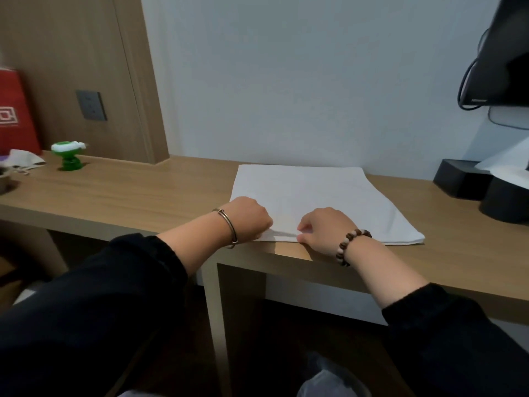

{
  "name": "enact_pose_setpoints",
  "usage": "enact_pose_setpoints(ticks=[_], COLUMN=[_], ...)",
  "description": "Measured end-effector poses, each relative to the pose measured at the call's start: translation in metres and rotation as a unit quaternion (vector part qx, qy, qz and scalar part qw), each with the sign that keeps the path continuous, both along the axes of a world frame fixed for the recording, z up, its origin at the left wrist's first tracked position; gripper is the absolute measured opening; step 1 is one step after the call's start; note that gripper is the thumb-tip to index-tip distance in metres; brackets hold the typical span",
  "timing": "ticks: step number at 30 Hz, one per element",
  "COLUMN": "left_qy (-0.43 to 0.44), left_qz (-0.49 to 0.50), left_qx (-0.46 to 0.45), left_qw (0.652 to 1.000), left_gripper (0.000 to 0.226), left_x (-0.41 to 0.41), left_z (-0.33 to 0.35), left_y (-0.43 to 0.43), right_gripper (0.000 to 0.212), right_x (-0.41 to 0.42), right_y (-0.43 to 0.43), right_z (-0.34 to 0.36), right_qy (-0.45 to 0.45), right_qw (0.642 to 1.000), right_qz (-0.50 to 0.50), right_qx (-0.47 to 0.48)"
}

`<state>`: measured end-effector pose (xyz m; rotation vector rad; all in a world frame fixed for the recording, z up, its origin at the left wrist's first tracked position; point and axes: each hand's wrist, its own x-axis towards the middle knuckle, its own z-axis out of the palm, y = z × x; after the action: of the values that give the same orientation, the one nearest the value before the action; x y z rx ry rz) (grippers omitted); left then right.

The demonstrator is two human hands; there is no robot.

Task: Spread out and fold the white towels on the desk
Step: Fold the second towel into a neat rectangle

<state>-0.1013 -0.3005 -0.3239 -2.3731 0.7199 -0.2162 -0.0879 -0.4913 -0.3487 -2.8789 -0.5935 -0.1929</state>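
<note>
A white towel (312, 196) lies flat on the wooden desk (143, 193), reaching from the wall to the desk's front edge. My left hand (249, 217) grips the towel's near edge at its left corner, fingers curled under. My right hand (323, 227) pinches the same near edge a little to the right, thumb and fingers closed on the cloth. Between the two hands the edge is bunched into small folds. The far right corner of the towel lies flat.
A green and white small object (68, 156) and a red bag (15, 113) stand at the far left, beside crumpled cloth (24, 160). Black boxes (483, 187) with white paper sit at the right. A dark screen (503, 53) with cables hangs above them.
</note>
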Motion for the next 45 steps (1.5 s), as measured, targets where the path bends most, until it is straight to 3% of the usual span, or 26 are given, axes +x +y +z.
enact_pose_setpoints(ticks=[3,7,12,17,20,25,28,35,38,40,45], left_qy=[-0.039,-0.014,-0.01,-0.016,-0.027,-0.012,0.002,0.0,0.012,0.016,0.019], left_qz=[0.009,0.004,-0.009,0.005,0.012,0.014,0.007,-0.032,-0.027,-0.019,0.005], left_qx=[-0.039,-0.04,-0.154,-0.203,-0.223,-0.231,-0.183,-0.127,-0.205,-0.284,-0.416], left_qw=[0.998,0.999,0.988,0.979,0.974,0.973,0.983,0.991,0.978,0.959,0.909], left_gripper=[0.019,0.015,0.026,0.022,0.019,0.02,0.012,0.019,0.008,0.02,0.014], left_x=[-0.004,-0.011,-0.016,-0.02,-0.019,-0.022,-0.023,-0.026,-0.027,-0.028,-0.028], left_z=[0.004,-0.011,-0.025,-0.034,-0.036,-0.036,-0.026,-0.017,-0.025,-0.031,-0.037], left_y=[0.003,0.001,0.012,0.022,0.023,0.024,0.021,0.018,0.022,0.027,0.031], right_gripper=[0.026,0.018,0.01,0.015,0.013,0.017,0.019,0.018,0.017,0.015,0.014], right_x=[0.0,-0.001,-0.004,-0.005,-0.009,-0.013,-0.013,-0.017,-0.019,-0.021,-0.016], right_y=[0.001,-0.003,-0.004,-0.004,-0.008,-0.013,-0.015,-0.009,-0.009,-0.011,-0.014], right_z=[0.0,-0.003,-0.006,-0.003,-0.007,-0.016,-0.014,-0.011,-0.012,-0.013,-0.001], right_qy=[-0.003,-0.009,-0.029,-0.109,-0.193,-0.138,-0.113,-0.095,-0.108,-0.114,-0.054], right_qw=[1.0,1.0,0.999,0.989,0.974,0.981,0.987,0.991,0.989,0.987,0.993], right_qz=[-0.001,0.005,0.016,0.051,0.084,0.098,0.093,0.067,0.074,0.085,0.095], right_qx=[-0.01,0.0,0.001,-0.09,-0.078,-0.1,-0.07,-0.067,-0.068,-0.071,-0.043])
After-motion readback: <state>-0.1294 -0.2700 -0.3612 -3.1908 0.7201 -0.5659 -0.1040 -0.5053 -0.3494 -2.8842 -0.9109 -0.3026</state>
